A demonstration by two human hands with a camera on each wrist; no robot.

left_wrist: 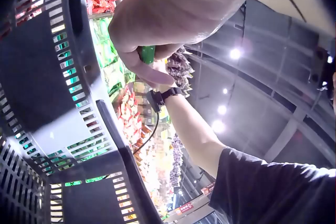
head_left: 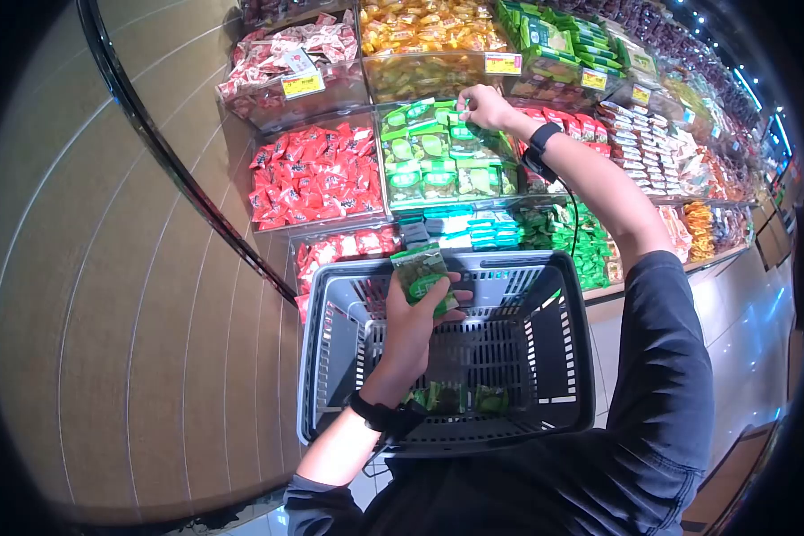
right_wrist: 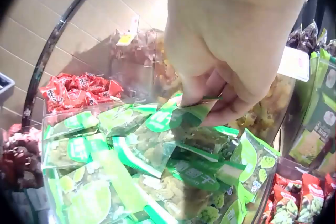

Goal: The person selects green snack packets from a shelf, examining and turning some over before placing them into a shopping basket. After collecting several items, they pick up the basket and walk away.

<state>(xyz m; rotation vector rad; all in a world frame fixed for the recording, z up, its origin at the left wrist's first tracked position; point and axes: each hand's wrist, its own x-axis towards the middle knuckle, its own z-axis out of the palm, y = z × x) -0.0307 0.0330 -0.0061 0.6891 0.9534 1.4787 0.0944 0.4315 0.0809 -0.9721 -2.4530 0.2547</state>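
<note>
Over the shopping basket [head_left: 583,357], my left hand [head_left: 408,329] holds a small green snack packet [head_left: 416,266], thumb across its front and fingers behind. Only a green sliver of that packet [left_wrist: 147,54] shows in the left wrist view, under the hand. My right hand [head_left: 486,107] reaches to the back of a clear bin full of similar green packets. In the right wrist view, thumb and fingers pinch the top edge of one green packet [right_wrist: 164,121], which lies among the others. Several green packets [head_left: 447,397] lie on the basket's near floor.
Red packets [head_left: 317,174] fill the bin to the left, and yellow-wrapped sweets [head_left: 429,25] the one above. Teal packets [head_left: 473,229] lie in the lower row, between bin and basket. A dark curved rail [head_left: 179,174] runs down the left side.
</note>
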